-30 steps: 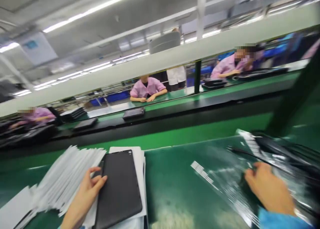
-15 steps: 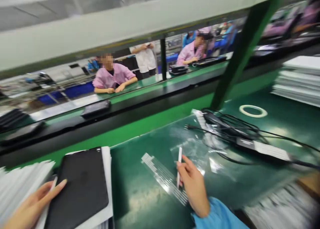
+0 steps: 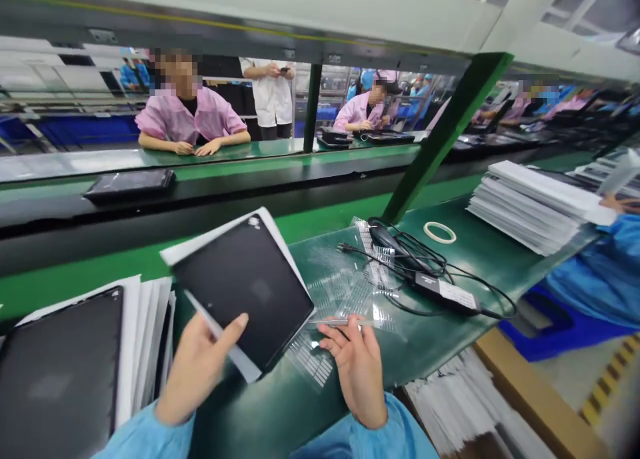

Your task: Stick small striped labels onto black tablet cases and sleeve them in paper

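My left hand [image 3: 197, 365] grips a black tablet-shaped panel [image 3: 240, 279] by its near edge, thumb on its face. White sheeting [image 3: 280, 235] lies behind the panel and sticks out around its edges. The panel is tilted above the bench, with small openings at one corner. At its right, my right hand [image 3: 357, 369] pinches a thin white stick [image 3: 367, 323], held roughly level near the panel's corner. Clear plastic strips with pale bars [image 3: 313, 362] lie on the bench beneath and beyond my right hand.
Another black panel [image 3: 60, 372] rests on a stack of white sheets [image 3: 145, 332] at left. A cabled black adapter [image 3: 445, 292], a tape ring [image 3: 440, 232] and a white stack [image 3: 525, 205] sit at right. A co-worker's blue sleeve [image 3: 595, 272] is at far right.
My left hand has lifted a panel with its white sheeting off the left stack and moved it right. The white stick in my right hand has turned from upright to level. The view has shifted.
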Demonstrator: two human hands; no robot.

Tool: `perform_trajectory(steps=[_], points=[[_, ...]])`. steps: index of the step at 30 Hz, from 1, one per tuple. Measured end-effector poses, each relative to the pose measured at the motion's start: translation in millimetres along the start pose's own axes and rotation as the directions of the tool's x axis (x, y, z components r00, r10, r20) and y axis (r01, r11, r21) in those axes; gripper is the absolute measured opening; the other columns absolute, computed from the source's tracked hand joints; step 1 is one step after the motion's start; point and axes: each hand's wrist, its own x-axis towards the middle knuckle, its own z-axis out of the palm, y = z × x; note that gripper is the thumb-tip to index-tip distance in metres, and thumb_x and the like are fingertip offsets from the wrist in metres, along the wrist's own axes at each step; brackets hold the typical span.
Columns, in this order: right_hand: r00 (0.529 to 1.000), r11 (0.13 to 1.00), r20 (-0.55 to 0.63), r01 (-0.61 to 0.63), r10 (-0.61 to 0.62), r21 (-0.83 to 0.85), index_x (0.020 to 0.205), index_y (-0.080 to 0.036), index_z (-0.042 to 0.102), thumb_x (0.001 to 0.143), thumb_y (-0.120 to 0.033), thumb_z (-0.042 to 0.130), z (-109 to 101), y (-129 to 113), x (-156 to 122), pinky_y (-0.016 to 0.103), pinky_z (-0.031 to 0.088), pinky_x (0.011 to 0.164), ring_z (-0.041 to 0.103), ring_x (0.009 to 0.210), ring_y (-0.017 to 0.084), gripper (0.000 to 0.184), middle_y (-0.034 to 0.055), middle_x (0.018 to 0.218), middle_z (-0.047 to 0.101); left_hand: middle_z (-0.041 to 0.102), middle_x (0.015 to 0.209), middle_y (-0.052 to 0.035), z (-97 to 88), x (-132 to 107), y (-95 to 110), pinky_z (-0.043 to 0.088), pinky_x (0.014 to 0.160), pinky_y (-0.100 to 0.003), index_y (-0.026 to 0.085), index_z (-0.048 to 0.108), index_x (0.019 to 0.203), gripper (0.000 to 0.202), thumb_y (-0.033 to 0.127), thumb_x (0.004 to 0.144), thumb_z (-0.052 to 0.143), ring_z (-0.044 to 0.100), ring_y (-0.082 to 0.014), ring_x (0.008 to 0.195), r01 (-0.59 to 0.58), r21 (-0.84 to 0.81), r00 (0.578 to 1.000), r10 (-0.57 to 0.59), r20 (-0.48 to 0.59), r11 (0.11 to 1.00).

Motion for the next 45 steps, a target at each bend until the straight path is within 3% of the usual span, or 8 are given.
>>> perform_trajectory(steps=[4,6,9,11,15,21,35,45], points=[[0.985,0.985,0.130,-0.095,0.114,-0.144,0.097,-0.022,0.048,0.077,-0.036,0.074,-14,-8,-3,0.028,0.054,0.062,0.068,0.076,0.019,0.036,0.0029,0.083,0.069,0.066,0.115,-0.0079,16.0,5,-28,0.046,0.099,-0.032,0.016,0.060,0.111,0.038,0.044,0.085,0.056,0.060,-0.0215,0.109,-0.058,0.059,0.973,0.043,0.226,0.997],[0.970,0.969,0.188,-0.114,0.157,-0.218,0.097,-0.021,0.051,0.076,-0.030,0.076,-18,-9,-3,0.026,0.053,0.060,0.066,0.072,0.016,0.033,0.0034,0.084,0.069,0.070,0.100,-0.0071,16.1,5,-38,0.050,0.090,-0.032,0.016,0.064,0.099,0.030,0.041,0.089,0.051,0.065,-0.0206,0.095,-0.197,0.205,0.952,0.136,0.275,0.959],[0.955,0.930,0.266,-0.026,0.131,-0.366,0.091,-0.019,0.057,0.077,-0.026,0.074,-20,-10,2,0.026,0.052,0.058,0.064,0.069,0.015,0.023,0.0041,0.084,0.068,0.071,0.087,-0.0064,18.0,5,-50,0.051,0.079,-0.031,0.016,0.064,0.091,0.024,0.034,0.090,0.048,0.066,-0.0208,0.083,-0.444,0.356,0.868,0.297,0.398,0.822],[0.946,0.871,0.305,0.058,0.107,-0.488,0.088,-0.017,0.059,0.080,-0.026,0.071,-22,-11,6,0.027,0.053,0.057,0.063,0.068,0.016,0.017,0.0047,0.086,0.067,0.071,0.086,-0.0057,21.7,6,-56,0.050,0.076,-0.030,0.017,0.064,0.091,0.023,0.030,0.092,0.045,0.067,-0.0204,0.082,-0.500,0.357,0.834,0.328,0.443,0.789],[0.929,0.746,0.357,0.167,0.100,-0.644,0.089,-0.018,0.057,0.085,-0.026,0.065,-31,-16,7,0.027,0.054,0.056,0.065,0.066,0.015,0.012,0.0054,0.094,0.066,0.070,0.086,-0.0047,28.8,5,-65,0.049,0.073,-0.027,0.017,0.059,0.096,0.019,0.028,0.093,0.043,0.067,-0.0189,0.080,-0.504,0.318,0.840,0.371,0.396,0.803],[0.902,0.604,0.403,0.237,0.154,-0.761,0.090,-0.021,0.053,0.088,-0.023,0.062,-40,-24,8,0.027,0.055,0.059,0.066,0.057,0.013,0.010,0.0051,0.092,0.069,0.066,0.084,-0.0039,28.5,9,-65,0.047,0.068,-0.028,0.016,0.053,0.096,0.014,0.023,0.092,0.042,0.065,-0.0187,0.077,-0.556,0.270,0.795,0.408,0.448,0.786],[0.919,0.694,0.370,0.178,0.136,-0.698,0.091,-0.021,0.054,0.087,-0.020,0.062,-42,-24,8,0.027,0.054,0.051,0.067,0.063,0.016,0.010,0.0057,0.091,0.068,0.063,0.080,-0.0006,30.4,6,-64,0.043,0.060,-0.026,0.018,0.049,0.091,0.008,0.017,0.092,0.041,0.062,-0.0152,0.068,-0.564,0.247,0.793,0.434,0.426,0.788],[0.912,0.700,0.381,0.172,0.153,-0.693,0.088,-0.021,0.057,0.086,-0.017,0.062,-39,-24,7,0.030,0.054,0.049,0.064,0.054,0.015,0.007,0.0059,0.091,0.069,0.067,0.094,-0.0040,31.4,8,-66,0.049,0.073,-0.030,0.017,0.051,0.097,0.011,0.020,0.092,0.041,0.066,-0.0196,0.085,-0.522,0.246,0.811,0.387,0.439,0.817]])
